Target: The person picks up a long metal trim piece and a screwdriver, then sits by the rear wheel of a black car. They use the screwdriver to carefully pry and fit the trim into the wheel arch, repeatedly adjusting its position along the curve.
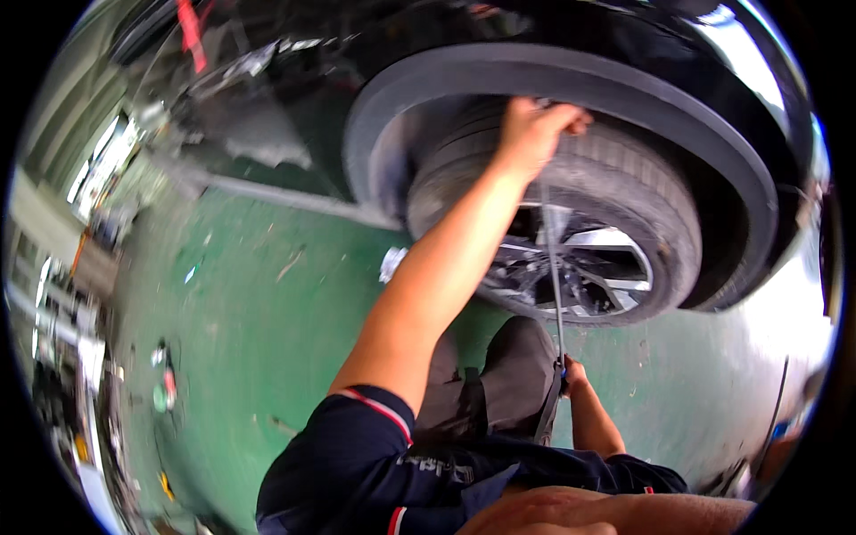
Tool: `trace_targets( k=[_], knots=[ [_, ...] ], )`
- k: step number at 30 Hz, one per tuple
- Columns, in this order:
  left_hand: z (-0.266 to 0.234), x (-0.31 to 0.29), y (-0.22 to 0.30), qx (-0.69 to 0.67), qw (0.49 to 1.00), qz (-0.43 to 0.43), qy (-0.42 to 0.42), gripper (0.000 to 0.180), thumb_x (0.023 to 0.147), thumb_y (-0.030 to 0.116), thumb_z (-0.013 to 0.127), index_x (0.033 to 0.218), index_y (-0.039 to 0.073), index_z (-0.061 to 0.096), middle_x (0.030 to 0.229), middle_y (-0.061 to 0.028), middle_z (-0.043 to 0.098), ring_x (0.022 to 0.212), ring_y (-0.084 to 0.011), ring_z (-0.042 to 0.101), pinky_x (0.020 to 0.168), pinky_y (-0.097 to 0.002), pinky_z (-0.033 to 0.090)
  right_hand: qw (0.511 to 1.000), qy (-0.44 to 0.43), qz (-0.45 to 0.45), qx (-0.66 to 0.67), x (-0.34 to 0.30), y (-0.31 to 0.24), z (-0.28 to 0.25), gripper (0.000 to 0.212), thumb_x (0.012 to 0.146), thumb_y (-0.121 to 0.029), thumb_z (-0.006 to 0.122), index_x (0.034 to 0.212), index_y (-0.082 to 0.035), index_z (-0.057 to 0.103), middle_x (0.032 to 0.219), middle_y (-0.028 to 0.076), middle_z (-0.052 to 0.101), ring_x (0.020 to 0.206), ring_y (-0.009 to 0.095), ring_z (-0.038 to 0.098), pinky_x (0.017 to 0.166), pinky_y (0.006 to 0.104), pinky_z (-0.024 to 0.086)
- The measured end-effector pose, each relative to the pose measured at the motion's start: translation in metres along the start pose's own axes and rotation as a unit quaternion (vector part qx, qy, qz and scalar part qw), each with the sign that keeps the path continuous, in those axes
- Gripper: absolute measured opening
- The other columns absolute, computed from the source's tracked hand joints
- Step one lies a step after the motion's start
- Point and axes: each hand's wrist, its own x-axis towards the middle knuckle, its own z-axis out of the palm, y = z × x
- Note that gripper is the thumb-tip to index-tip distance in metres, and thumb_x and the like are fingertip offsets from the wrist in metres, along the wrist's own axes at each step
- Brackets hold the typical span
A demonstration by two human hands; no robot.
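Note:
A long thin metal rod (555, 276) runs nearly upright in front of a car wheel's spoked rim (606, 259). My left hand (533, 138) reaches up to the wheel arch (392, 116), its fingers closed at the rod's upper end. That end is hidden behind the hand, just above the tyre (633, 169). Lower down, beside my knee, my right hand (575, 374) grips the rod's dark lower end, where a bit of blue shows. My right fingers are partly hidden. The tyre sits within the grey arch trim of a black car.
The black car body (294, 116) spans the top, with a red strip (191, 36) at upper left. A crumpled white thing (392, 264) lies by the tyre on the green floor (267, 330). A red-and-green tool (167, 383) lies at left, near cluttered racks (85, 374).

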Motion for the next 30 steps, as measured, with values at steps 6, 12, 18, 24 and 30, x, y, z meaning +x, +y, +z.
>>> trace_targets(
  k=[6,12,18,24,30],
  knots=[
    [0.003,-0.013,-0.007,0.101,0.983,0.108,0.105,0.036,0.075,0.009,0.074,0.105,-0.001,0.056,0.089,-0.0077,0.066,0.080,-0.0147,0.064,0.074,-0.0305,0.052,0.994,-0.039,0.047,-0.089,0.049,0.022,0.033,0.032,0.094,-0.037,0.053,0.096,-0.008,0.066,0.088,0.010,0.067,0.078,0.029,0.066,0.076,0.0447,0.056],
    [-0.019,-0.089,0.020,0.309,0.925,0.161,0.154,0.050,0.072,0.014,0.076,0.112,0.004,0.048,0.105,-0.0159,0.056,0.101,-0.0269,0.057,0.088,-0.0392,0.046,0.992,-0.039,0.077,-0.087,0.053,0.007,0.054,0.024,0.095,-0.031,0.057,0.102,-0.009,0.065,0.092,0.006,0.064,0.080,0.022,0.063,0.075,0.0388,0.055],
    [-0.094,-0.259,0.078,0.506,0.858,-0.022,0.086,0.029,0.079,0.018,0.071,0.101,0.005,0.056,0.095,-0.0113,0.060,0.095,-0.0329,0.059,0.081,-0.0412,0.047,0.988,-0.098,0.080,-0.093,0.046,0.023,-0.004,0.061,0.097,-0.052,0.049,0.144,-0.015,0.041,0.139,0.006,0.047,0.117,0.024,0.051,0.099,0.0424,0.043],
    [-0.138,-0.429,0.144,0.644,0.724,-0.233,0.088,0.038,0.085,0.031,0.067,0.111,0.007,0.057,0.107,-0.0121,0.061,0.106,-0.0326,0.056,0.092,-0.0445,0.042,0.969,0.028,0.179,-0.168,0.010,0.034,-0.043,0.065,0.092,-0.058,0.052,0.135,-0.010,0.051,0.130,0.007,0.056,0.111,0.022,0.056,0.102,0.0392,0.040],
    [-0.140,-0.435,0.142,0.636,0.721,-0.220,0.164,0.039,0.081,0.026,0.069,0.113,0.008,0.057,0.112,-0.0103,0.060,0.106,-0.0303,0.055,0.092,-0.0434,0.041,0.929,0.002,0.230,-0.290,-0.025,0.047,-0.023,0.057,0.093,-0.053,0.052,0.130,-0.010,0.053,0.123,0.006,0.058,0.105,0.022,0.057,0.098,0.0400,0.042]
  ],
)
